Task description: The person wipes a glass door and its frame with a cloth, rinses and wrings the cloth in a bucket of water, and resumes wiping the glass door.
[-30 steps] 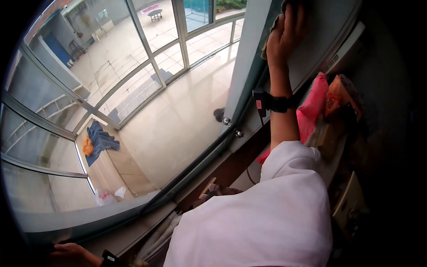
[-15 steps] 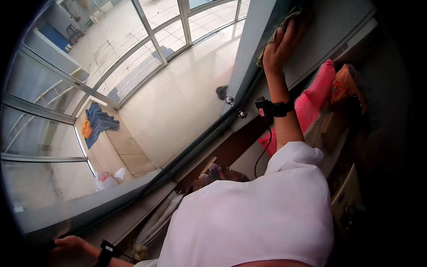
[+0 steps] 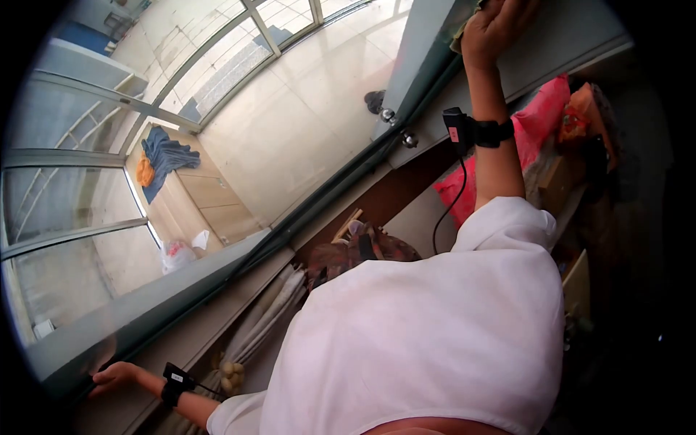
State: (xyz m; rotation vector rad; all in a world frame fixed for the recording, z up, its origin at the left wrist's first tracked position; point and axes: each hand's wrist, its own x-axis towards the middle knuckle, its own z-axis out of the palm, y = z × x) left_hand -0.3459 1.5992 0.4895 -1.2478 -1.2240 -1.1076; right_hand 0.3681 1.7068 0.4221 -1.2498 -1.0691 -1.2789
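Observation:
At the top right, my right hand (image 3: 496,32) grips a folded green cloth (image 3: 458,38) against the upper end of a dark-edged glass door (image 3: 341,165). Part of that hand and most of the cloth lie beyond the top of the view. Far down at the lower left, my left hand (image 3: 116,375) is curled at the door's dark edge; its fingertips are in shadow. A round silver knob (image 3: 409,139) sits on the door between my hands. Each wrist wears a black strap with a small box and cable.
Pink fabric (image 3: 540,109) and an orange bag (image 3: 580,119) lie right of my right arm. Bundled pale cloth (image 3: 264,312) hangs near my left arm. Through the glass, a wooden cabinet (image 3: 206,192) carries a blue garment (image 3: 167,159) and a white plastic bag (image 3: 177,255).
My right hand and the cloth have moved up and slightly right, partly out of view. My left hand stays at the door edge. The whole view has shifted a little.

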